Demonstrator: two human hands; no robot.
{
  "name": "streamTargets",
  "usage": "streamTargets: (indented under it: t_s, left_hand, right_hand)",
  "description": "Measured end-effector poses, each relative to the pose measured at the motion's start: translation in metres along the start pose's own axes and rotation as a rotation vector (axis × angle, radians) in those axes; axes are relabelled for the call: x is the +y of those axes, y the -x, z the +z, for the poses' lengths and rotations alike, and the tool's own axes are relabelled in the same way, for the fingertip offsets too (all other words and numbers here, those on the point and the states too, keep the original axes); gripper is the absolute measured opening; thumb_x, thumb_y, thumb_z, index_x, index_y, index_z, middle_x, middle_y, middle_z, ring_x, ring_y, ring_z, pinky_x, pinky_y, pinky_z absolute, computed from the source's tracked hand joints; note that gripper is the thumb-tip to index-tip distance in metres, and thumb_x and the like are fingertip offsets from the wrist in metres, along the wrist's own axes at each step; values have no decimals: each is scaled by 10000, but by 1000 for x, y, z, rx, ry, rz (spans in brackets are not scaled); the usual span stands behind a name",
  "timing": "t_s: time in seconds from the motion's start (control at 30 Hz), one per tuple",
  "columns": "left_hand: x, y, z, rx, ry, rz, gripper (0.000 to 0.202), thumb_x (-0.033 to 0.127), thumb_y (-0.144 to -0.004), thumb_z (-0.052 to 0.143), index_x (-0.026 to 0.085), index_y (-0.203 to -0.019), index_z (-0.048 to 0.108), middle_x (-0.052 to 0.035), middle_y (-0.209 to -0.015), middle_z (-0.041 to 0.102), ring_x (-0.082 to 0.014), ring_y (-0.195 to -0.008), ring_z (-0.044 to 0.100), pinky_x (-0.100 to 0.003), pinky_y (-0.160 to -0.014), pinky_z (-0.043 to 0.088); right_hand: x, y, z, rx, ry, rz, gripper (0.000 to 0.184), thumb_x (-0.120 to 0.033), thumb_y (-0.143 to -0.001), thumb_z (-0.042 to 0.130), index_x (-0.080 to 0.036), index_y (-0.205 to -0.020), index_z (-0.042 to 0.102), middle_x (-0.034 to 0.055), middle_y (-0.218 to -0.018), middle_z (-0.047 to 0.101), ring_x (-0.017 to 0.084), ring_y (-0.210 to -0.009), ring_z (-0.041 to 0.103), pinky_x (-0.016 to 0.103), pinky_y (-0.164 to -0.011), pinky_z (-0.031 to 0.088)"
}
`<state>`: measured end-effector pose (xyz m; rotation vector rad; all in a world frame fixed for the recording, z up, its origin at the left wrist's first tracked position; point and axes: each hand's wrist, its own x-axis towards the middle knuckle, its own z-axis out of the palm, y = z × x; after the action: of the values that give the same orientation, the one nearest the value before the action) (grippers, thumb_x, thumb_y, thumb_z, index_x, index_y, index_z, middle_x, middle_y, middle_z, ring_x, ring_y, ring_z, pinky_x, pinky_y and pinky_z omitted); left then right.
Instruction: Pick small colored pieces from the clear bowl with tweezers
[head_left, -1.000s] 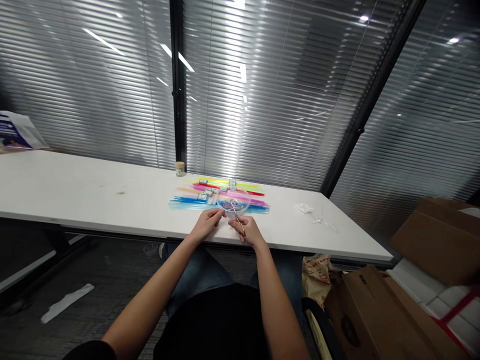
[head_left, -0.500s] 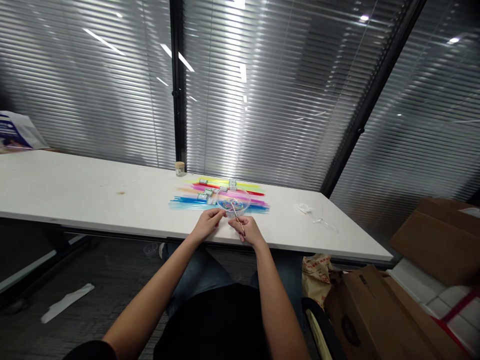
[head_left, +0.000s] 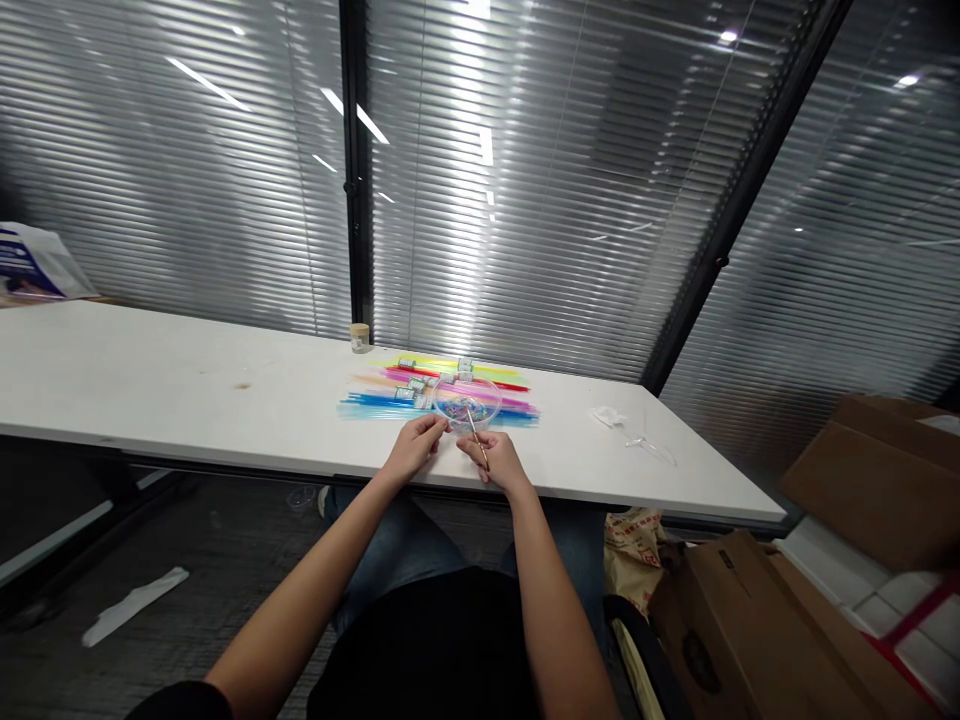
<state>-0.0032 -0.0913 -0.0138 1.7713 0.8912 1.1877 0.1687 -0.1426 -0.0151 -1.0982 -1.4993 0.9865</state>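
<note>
A clear plastic bowl holding small multicoloured bits stands near the table's front edge. My left hand has its fingers closed at the bowl's near left side, seemingly gripping it. In my right hand is a thin metal stick with a coppery lower end; it slants up and its tip is over or in the bits. The stick's exact kind is too small to tell. Behind and beside the bowl lie bundles of long coloured straws, blue, pink, red and yellow, with paper labels.
A small lidded jar stands at the back of the white table. Crumpled clear plastic lies to the right. Cardboard boxes and a paper bag are on the right below. Blinds rise behind.
The stick has shifted slightly within the bowl, its tip a little to the right and lower. Both hands stay almost in place.
</note>
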Motion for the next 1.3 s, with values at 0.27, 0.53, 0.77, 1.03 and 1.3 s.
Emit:
streamTargets:
  t_s: [0.27, 0.53, 0.77, 1.03, 1.3]
  left_hand:
    - [1, 0, 1, 18, 26, -5, 381, 540, -822, 517, 171, -787, 607, 47, -516, 449, -113, -462, 412, -226, -464, 286]
    - [3, 2, 1, 21, 3, 5, 376, 533, -832, 519, 167, -794, 597, 44, -534, 459, -107, -470, 404, -222, -467, 286]
    - [4, 3, 1, 8, -12, 0, 375, 540, -835, 516, 174, -779, 579, 42, -543, 463, -101, -465, 394, -218, -454, 284]
    - [4, 2, 1, 9, -11, -7, 382, 547, -824, 518, 173, -805, 598, 40, -548, 458, -106, -469, 403, -219, -455, 289]
    - [3, 2, 2, 40, 27, -5, 387, 553, -811, 548, 171, -809, 614, 40, -529, 473, -104, -458, 408, -221, -451, 283]
  right_hand:
    - [2, -2, -1, 19, -95, 6, 453, -618, -717, 664, -171, -708, 595, -87, -433, 361, 78, -306, 317, 228, -330, 225]
    - [-1, 0, -1, -25, -63, -12, 434, -578, -739, 671, -160, -662, 581, -85, -439, 378, 66, -297, 339, 214, -328, 226]
    - [0, -1, -2, -15, -126, -1, 444, -590, -724, 668, -148, -747, 626, -93, -460, 362, 61, -302, 324, 214, -322, 239]
    - [-1, 0, -2, -51, -94, 8, 431, -578, -736, 659, -149, -749, 621, -90, -463, 383, 64, -297, 341, 210, -324, 234]
    - [3, -2, -1, 2, -124, -5, 440, -600, -729, 655, -162, -736, 610, -92, -445, 367, 70, -297, 328, 217, -322, 233]
